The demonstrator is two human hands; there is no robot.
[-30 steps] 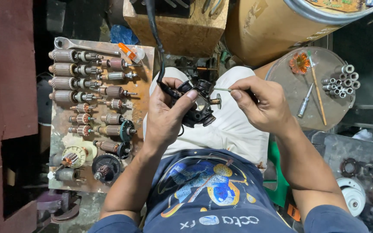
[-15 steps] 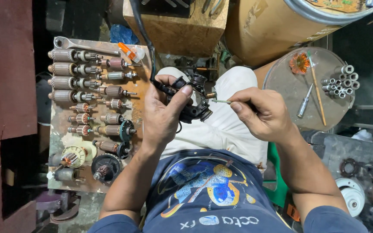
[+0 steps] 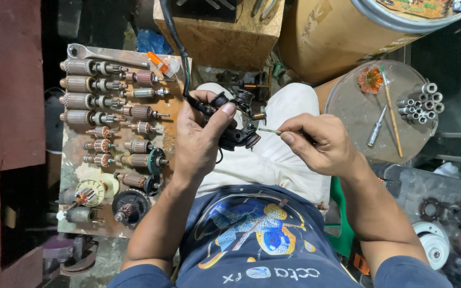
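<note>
Nearest the camera is a dark blue printed shirt, both forearms reaching out from it over pale trousers; the left hand is clamped around a black motor assembly held above the lap, thumb pressed over its top, a black cable trailing from it up toward the wooden box; the right hand has thumb and fingers pinched together on a thin metal tool, whose tip sits just beside the assembly's right edge. The two hands are close, with only a narrow gap between them — open room lies mainly over the knees.

To the left, a rusty board runs alongside the left thigh; on it lie motor armatures in two rough columns, about sixteen as far as I can count, plus one wrench along the far edge and an orange-tipped item at the far right corner. To the right, a round glass tabletop carries one screwdriver, one wooden stick, one orange disc and a cluster of some nine small metal sleeves; beyond it stands a large cardboard drum, its contents only partly visible.
</note>
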